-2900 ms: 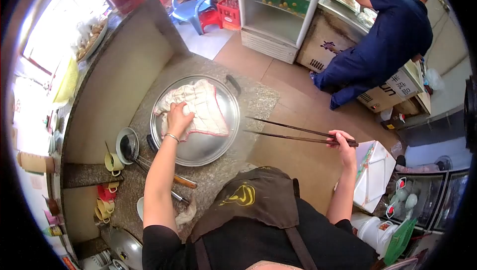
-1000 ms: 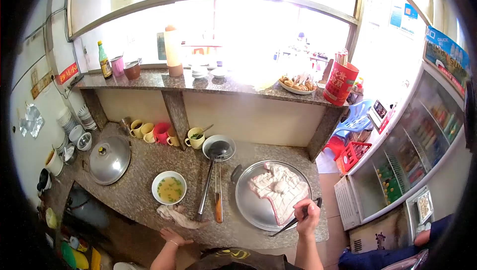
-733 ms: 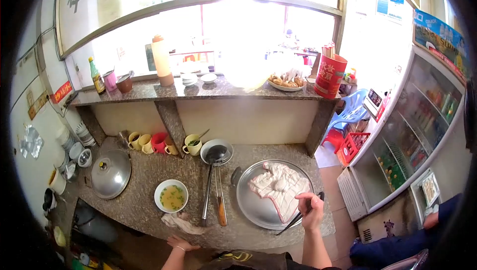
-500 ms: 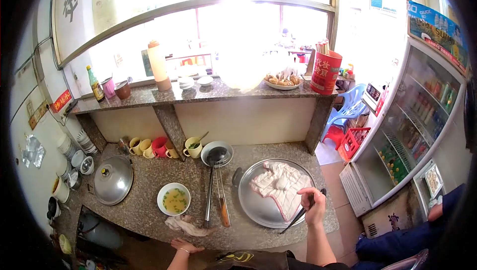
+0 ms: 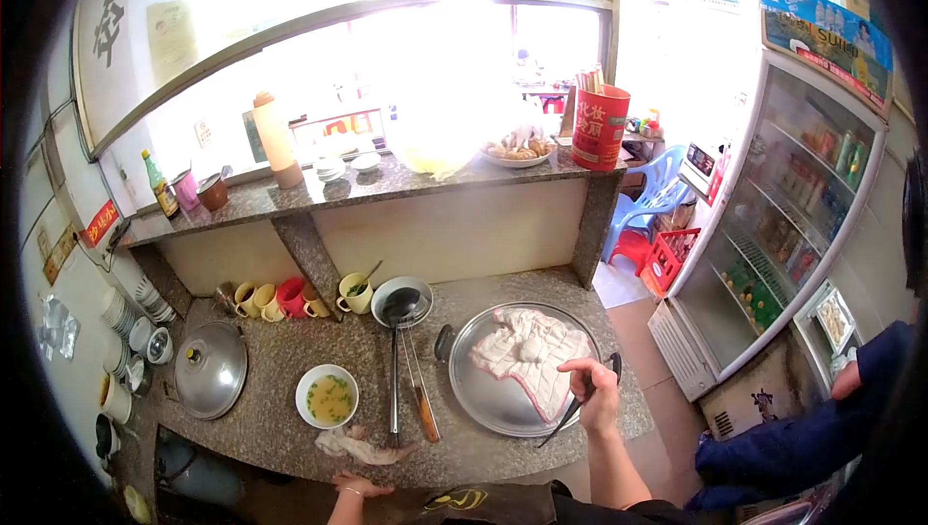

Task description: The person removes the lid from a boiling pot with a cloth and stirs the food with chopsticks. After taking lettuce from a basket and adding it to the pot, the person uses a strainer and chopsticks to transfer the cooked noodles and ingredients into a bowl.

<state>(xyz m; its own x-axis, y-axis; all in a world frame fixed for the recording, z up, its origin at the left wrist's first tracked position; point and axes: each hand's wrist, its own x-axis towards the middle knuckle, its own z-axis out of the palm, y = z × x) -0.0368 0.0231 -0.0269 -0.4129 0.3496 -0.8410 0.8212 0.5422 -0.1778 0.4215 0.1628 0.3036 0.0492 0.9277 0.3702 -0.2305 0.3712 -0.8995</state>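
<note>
My right hand (image 5: 592, 394) is closed around thin dark chopsticks (image 5: 558, 428), their tips pointing down and left; its index finger sticks out. It hovers over the right side of a round metal pan (image 5: 467, 394) with dark side handles. Across that pan lies a crumpled white cloth (image 5: 527, 346) with a reddish edge. At the counter's front edge rests my left hand (image 5: 362, 486), fingers spread, holding nothing. Close to it is a damp-looking rag (image 5: 362, 446), below a white bowl (image 5: 329, 396) of yellowish soup with green bits.
A ladle (image 5: 394, 380) and a wooden-handled strainer (image 5: 425, 414) lean from a metal bowl (image 5: 404, 285). Left stand a domed lid (image 5: 211, 370) and several mugs (image 5: 266, 301). The raised shelf (image 5: 425, 198) holds a red bucket (image 5: 599, 129). Another person's blue-clothed leg (image 5: 802, 428) is at right.
The view has turned slightly right, so most things sit further left. My right hand stays by the pan with the chopsticks; my left hand stays at the counter edge.
</note>
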